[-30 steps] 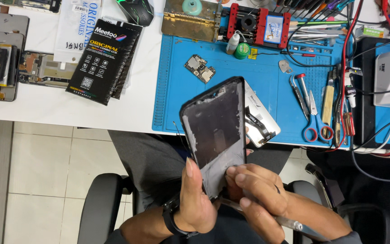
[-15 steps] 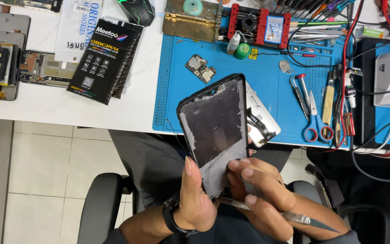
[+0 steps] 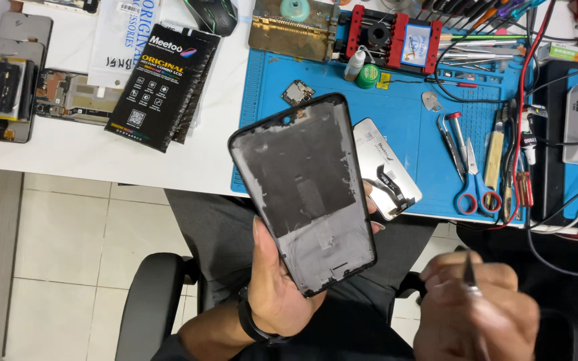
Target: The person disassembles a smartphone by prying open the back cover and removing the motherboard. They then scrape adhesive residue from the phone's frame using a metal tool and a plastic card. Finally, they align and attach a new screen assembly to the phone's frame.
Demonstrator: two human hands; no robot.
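In the head view, the left hand [image 3: 282, 294] at lower centre has its grip closed around the lower end of a black phone frame [image 3: 306, 194], held tilted at mid-frame above the lap, while the right hand [image 3: 479, 311] at lower right pinches a thin metal tool [image 3: 469, 274], blurred, well apart from the frame. A firm hold with the frame's open face kept upward looks best for careful work along its edges. Behind, on the blue mat [image 3: 403, 113] of the desk [image 3: 102, 154], lie a screen part [image 3: 386, 167] and scissors [image 3: 475, 177]; no container's contents are visible.
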